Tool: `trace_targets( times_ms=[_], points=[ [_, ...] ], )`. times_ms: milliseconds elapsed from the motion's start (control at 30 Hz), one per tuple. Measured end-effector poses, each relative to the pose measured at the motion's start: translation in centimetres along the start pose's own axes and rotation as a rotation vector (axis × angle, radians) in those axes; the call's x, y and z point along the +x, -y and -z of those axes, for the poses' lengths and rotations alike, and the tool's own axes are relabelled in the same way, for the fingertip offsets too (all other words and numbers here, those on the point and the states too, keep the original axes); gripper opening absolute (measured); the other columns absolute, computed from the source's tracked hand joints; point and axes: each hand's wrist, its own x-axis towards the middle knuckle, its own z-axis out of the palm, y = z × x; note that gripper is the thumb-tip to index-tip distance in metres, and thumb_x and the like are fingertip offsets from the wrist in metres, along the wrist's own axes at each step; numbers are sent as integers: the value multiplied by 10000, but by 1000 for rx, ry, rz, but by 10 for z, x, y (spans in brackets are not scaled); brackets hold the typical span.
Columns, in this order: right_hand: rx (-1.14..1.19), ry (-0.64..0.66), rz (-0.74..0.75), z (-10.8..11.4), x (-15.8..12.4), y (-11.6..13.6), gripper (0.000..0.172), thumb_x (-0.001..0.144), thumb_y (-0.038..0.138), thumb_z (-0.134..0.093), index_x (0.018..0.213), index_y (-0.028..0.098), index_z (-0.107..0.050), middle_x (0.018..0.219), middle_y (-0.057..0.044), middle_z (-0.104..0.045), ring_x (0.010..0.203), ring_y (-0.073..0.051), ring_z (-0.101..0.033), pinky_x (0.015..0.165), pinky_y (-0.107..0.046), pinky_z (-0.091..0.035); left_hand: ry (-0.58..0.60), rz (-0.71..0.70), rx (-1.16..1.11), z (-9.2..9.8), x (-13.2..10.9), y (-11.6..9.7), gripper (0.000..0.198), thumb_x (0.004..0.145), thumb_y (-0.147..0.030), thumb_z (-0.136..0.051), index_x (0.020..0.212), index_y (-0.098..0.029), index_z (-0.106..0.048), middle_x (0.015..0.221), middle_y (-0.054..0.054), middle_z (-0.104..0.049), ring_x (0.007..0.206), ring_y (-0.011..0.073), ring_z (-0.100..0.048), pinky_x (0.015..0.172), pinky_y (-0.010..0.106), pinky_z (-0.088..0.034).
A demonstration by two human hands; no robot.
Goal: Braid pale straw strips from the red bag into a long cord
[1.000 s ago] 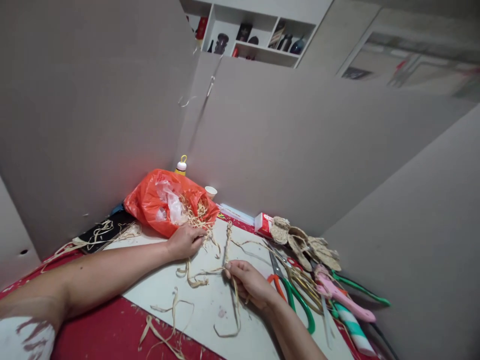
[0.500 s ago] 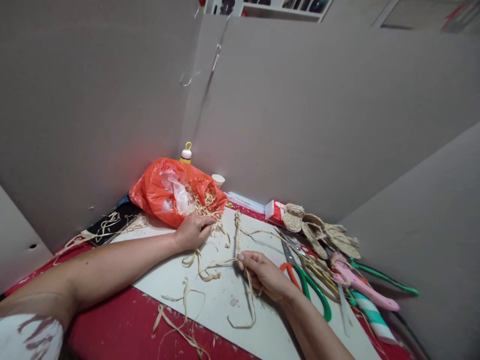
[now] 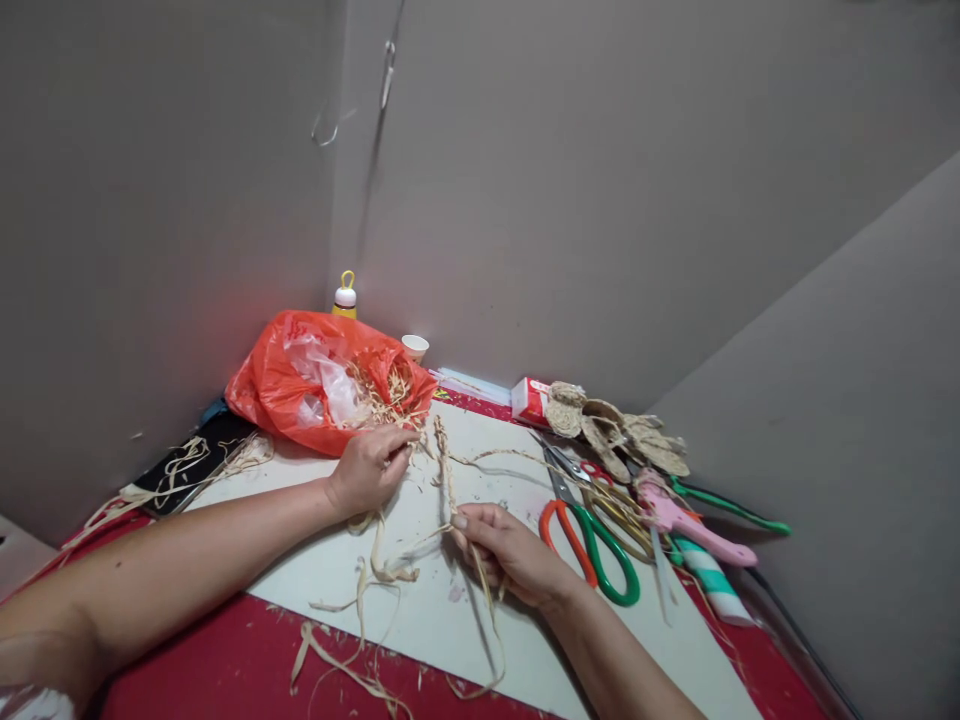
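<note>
My right hand (image 3: 506, 550) is closed, thumb and fingers pinching the lower end of a braided raffia cord (image 3: 446, 465) that stands up from the white board (image 3: 570, 650). Loose strands trail below those fingers, one curving down over the board. My left hand (image 3: 371, 470) is closed in a pinch beside the mouth of an orange plastic bag (image 3: 262, 375); a thin raffia strand appears at its fingertips, partly hidden. Raffia scraps (image 3: 401, 385) and a clear plastic wrapper (image 3: 326, 380) fill the bag's mouth. Flat raffia strips (image 3: 379, 550) lie under and in front of my left hand.
Scissors with orange and green handles (image 3: 611, 565), a pink-handled tool (image 3: 701, 535) and woven straw pieces (image 3: 611, 430) lie at the right. A red-and-white box (image 3: 529, 400), paper cup (image 3: 415, 347) and yellow bottle (image 3: 345, 298) stand near the grey walls. More strips cross a black object (image 3: 180, 475).
The view has shifted, so the objects sit further left in the picture. Both hands stay in their pinches at nearly the same places; the loose strand below my right hand hangs straighter.
</note>
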Motion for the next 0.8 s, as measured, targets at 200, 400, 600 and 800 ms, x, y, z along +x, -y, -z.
trace_targets(
  times_ms=[200,400,600,800],
  points=[
    [-32,-58,79,3,6,-4,369,788,491,-586,632,166,-504,384,114,-298,330,-32,-168,335,-194,-94,104,255,-31,8,19,-14,225,836,-171,-471,985,-157,-640,870,37,-693,778,134,-627,748,268,-484],
    [-104,-68,89,0,7,-1,364,802,482,-568,633,163,-532,344,117,-292,299,-37,-180,315,-197,-103,444,480,251,-26,103,-8,212,846,-250,-482,919,-123,-635,858,88,-665,852,216,-619,769,331,-465],
    [-141,-69,84,2,6,3,340,810,451,-554,628,164,-542,330,110,-311,284,-46,-190,299,-201,-105,635,660,311,-95,144,33,328,860,-335,-552,1126,-144,-553,1109,86,-579,964,194,-582,809,389,-500],
    [-114,-148,107,7,11,1,315,830,423,-526,638,173,-529,340,112,-301,288,-49,-184,310,-206,-106,606,661,184,-112,146,56,335,874,-340,-528,1146,-146,-541,1125,84,-572,953,188,-581,802,392,-507]
  ],
)
